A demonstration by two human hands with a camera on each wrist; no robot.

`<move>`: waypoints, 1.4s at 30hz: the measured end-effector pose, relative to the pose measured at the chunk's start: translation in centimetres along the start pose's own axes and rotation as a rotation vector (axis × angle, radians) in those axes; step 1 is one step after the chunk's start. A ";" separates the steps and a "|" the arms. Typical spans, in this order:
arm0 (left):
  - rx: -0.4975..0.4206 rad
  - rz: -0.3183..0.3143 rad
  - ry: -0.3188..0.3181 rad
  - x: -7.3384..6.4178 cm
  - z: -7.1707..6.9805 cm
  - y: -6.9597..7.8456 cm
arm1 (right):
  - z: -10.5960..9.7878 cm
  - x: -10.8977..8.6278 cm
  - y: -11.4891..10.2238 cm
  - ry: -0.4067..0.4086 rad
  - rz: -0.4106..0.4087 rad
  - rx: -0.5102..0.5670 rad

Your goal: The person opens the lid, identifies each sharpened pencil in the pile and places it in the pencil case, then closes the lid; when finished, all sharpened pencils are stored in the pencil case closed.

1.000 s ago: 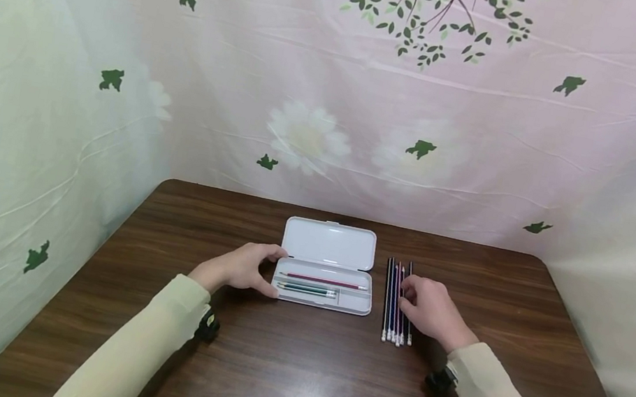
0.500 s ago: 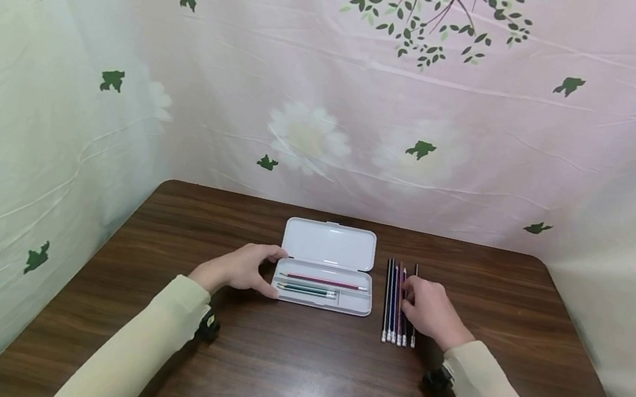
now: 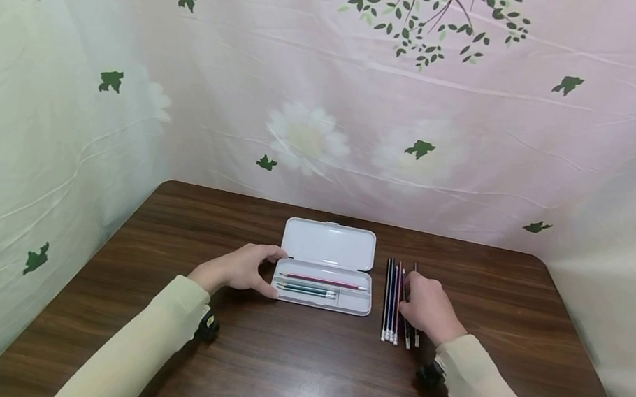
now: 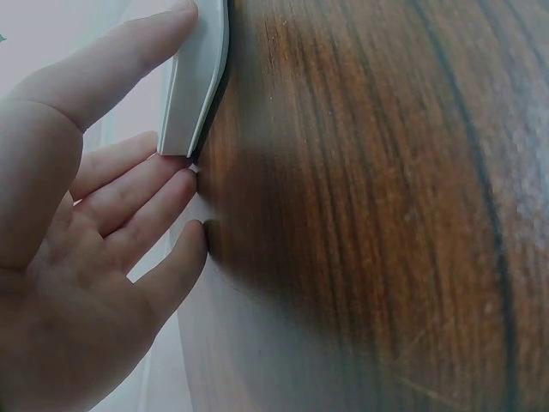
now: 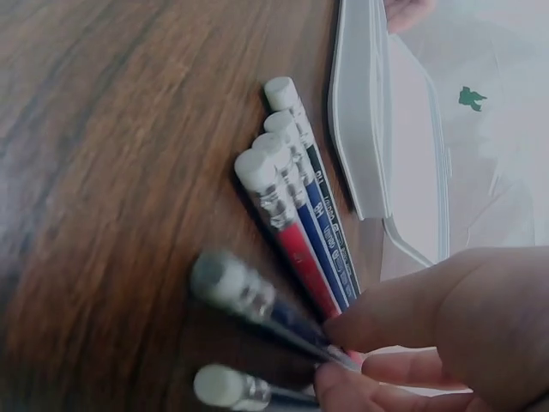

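Note:
A white pencil case [image 3: 329, 243] lies with its lid folded back, a red pencil [image 3: 319, 280] and shorter green pencils [image 3: 302, 289] inside. My left hand [image 3: 242, 265] rests at its left end, thumb at the near corner and forefinger at the far one, fingers fairly straight. My right hand [image 3: 429, 307] pinches a dark pencil [image 5: 257, 300] between thumb and fingertips. To its left are several pencils [image 5: 313, 206], black, blue and red, side by side with white erasers towards me. Another dark pencil [image 5: 257, 395] lies on the other side, partly hidden by the fingers.
Everything lies on a dark wood-grain table [image 3: 299, 380]. A printed cloth [image 3: 337, 88] with leaves and flowers hangs behind the table's back edge and along both sides. The pencils lie just right of the case.
My right hand has drawn pencils rightward from the row, widening a gap at their eraser ends. The left hand and the case have stayed in place.

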State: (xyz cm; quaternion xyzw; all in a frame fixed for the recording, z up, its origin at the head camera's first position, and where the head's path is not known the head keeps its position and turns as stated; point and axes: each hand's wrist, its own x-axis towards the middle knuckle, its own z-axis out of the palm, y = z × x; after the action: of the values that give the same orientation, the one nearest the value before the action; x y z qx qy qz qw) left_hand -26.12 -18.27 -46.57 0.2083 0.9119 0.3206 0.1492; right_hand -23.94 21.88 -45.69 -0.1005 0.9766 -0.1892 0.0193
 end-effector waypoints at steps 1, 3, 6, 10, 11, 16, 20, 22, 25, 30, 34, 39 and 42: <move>-0.002 0.000 0.000 0.0 0.0 0.0 | 0.0 0.0 -0.1 -0.005 0.005 -0.001; -0.003 0.000 -0.001 0.0 0.0 0.0 | 0.0 0.1 -0.2 -0.012 0.023 -0.003; -0.004 -0.002 -0.001 0.0 0.0 0.1 | 0.0 0.2 -0.4 -0.020 0.047 -0.013; -0.004 -0.004 0.000 0.0 0.0 0.1 | -0.1 0.3 -0.7 -0.024 0.069 -0.015; -0.002 -0.004 0.001 0.0 0.0 0.1 | -0.1 0.3 -0.8 -0.023 0.074 -0.018; -0.004 -0.005 0.002 0.0 0.0 0.1 | -0.2 0.2 -1.0 -0.017 0.099 -0.027; -0.004 -0.005 0.003 0.0 -0.1 0.1 | -0.2 0.2 -1.1 -0.022 0.108 -0.028; -0.001 -0.005 0.002 0.0 -0.1 0.1 | -0.1 0.2 -1.1 -0.023 0.112 -0.034; 0.000 -0.003 0.000 0.0 0.0 0.1 | -0.1 0.2 -1.2 -0.028 0.119 -0.040; -0.002 0.000 -0.004 0.0 0.0 0.1 | -0.6 0.2 -1.3 -0.038 0.156 -0.022; -0.008 0.003 -0.002 0.0 0.0 0.0 | -1.5 0.1 -1.2 -0.008 0.161 -0.002; -0.008 0.006 -0.002 0.0 0.0 -0.1 | -2.4 -0.2 -1.0 0.012 0.137 0.001; -0.009 0.009 -0.006 0.0 0.0 -0.1 | -2.5 -0.2 -0.8 -0.001 0.119 0.011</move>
State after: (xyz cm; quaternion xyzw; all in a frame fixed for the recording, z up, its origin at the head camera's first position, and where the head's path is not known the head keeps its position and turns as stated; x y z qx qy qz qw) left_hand -26.16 -18.37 -46.64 0.2125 0.9092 0.3247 0.1512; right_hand -23.74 22.12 -43.04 -0.0424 0.9798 -0.1930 0.0315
